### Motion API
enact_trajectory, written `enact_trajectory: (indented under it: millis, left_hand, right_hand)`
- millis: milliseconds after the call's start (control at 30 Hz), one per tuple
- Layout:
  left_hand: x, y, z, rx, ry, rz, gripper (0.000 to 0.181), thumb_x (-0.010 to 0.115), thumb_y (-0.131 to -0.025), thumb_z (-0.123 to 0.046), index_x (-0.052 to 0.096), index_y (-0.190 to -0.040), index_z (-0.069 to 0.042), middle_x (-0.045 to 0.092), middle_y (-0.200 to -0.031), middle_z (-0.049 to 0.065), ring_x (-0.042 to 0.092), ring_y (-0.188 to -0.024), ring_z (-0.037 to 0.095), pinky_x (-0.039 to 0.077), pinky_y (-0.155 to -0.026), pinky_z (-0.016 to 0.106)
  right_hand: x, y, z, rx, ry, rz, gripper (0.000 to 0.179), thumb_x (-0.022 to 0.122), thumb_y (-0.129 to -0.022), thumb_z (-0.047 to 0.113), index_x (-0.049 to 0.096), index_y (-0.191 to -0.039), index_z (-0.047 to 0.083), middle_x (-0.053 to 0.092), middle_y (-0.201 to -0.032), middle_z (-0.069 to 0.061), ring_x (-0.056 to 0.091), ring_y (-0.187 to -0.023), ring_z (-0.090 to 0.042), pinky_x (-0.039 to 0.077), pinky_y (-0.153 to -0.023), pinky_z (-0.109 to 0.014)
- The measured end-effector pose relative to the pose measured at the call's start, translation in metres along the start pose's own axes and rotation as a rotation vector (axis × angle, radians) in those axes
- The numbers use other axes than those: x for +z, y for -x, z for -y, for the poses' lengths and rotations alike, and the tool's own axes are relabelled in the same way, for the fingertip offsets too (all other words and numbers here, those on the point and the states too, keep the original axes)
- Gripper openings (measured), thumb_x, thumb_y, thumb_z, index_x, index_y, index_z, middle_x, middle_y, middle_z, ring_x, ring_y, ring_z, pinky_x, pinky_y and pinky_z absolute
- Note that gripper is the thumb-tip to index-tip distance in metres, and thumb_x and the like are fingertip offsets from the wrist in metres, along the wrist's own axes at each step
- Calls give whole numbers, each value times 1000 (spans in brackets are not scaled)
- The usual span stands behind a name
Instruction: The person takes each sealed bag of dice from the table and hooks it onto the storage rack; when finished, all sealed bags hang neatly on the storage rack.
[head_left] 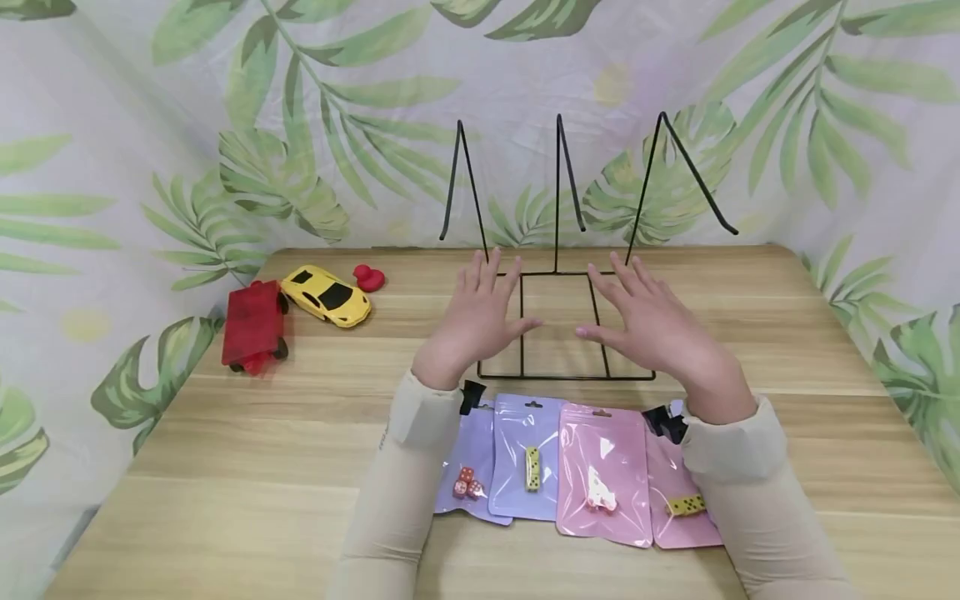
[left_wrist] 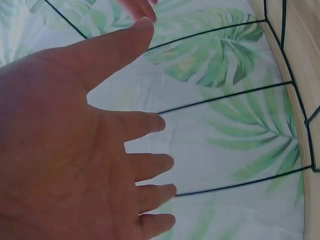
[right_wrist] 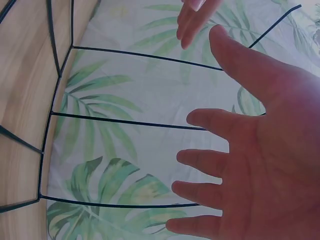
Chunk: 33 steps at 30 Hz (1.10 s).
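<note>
Both hands are raised with fingers spread and hold nothing. In the head view the left hand is in front of the left side of a black wire rack, and the right hand is in front of its right side. The rack has three upright prongs bent over at the top. Nearer the person lie zip pouches: a purple one with red dice, a purple one with a yellow domino-like strip, a pink one with a small reddish item, and a pink one partly under the right sleeve.
At the table's left stand a red toy vehicle, a yellow toy car and a small red toy duck. A leaf-patterned cloth hangs behind the wooden table.
</note>
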<state>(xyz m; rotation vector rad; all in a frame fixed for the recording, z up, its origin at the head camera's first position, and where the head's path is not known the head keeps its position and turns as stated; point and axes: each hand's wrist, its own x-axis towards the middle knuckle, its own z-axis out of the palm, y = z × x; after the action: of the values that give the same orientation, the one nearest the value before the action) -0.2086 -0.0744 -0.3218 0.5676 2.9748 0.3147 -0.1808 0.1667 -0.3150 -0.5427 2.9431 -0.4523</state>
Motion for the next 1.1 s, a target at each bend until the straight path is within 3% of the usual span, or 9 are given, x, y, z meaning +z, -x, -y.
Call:
enact_trajectory:
  millis: [200,333,467,567,767,900,1100]
  left_hand:
    - [5,-16,23,-35,97,-94,92,53,-98,-54,1,-160,-11,-6,-166,18,-9,-153,36,0,-124,50]
    - [19,-44,42,-82,246,-194,95,57,-98,-49,-3,-160,-9,6,-166,18,10,-153,36,15,-124,48]
    - [27,-76,61,-195,463,-284,89,61,-98,-43,7,-160,-9,20,-165,14,30,-148,33,31,-118,45]
    - [26,-92,72,-259,562,-308,81,60,-99,-40,15,-159,-10,27,-163,12,42,-141,33,38,-113,46]
    - [20,-113,84,-321,710,-370,64,57,-101,-33,30,-156,-13,44,-155,10,46,-138,29,41,-110,44]
    - [23,-123,85,-345,747,-376,60,57,-101,-31,34,-154,-13,50,-150,9,47,-138,26,43,-109,42]
    - [33,-132,78,-315,707,-399,53,55,-103,-31,41,-150,-9,57,-142,13,55,-128,27,47,-103,42]
  right_hand:
    - [-5,7,4,-12,-1,10,85,49,-97,61,12,-160,17,-3,-167,-17,-6,-151,-46,3,-119,-64]
    - [-6,13,3,-11,10,24,84,47,-98,61,14,-160,16,1,-166,-19,-3,-151,-47,3,-119,-63]
    - [-9,25,2,-11,15,48,81,50,-98,59,21,-159,14,17,-164,-22,8,-150,-49,8,-119,-64]
    - [-14,39,-1,-7,18,69,77,53,-98,56,27,-158,14,28,-160,-21,17,-148,-49,15,-117,-66]
    - [-14,68,-22,-42,127,38,73,64,-94,45,38,-153,11,44,-150,-26,36,-137,-52,29,-110,-67]
    - [3,85,-48,-57,172,85,72,72,-89,39,45,-148,7,51,-142,-29,47,-128,-53,39,-102,-66]
    - [26,104,-91,65,151,225,79,78,-83,38,46,-145,0,47,-141,-36,47,-125,-56,42,-96,-67]
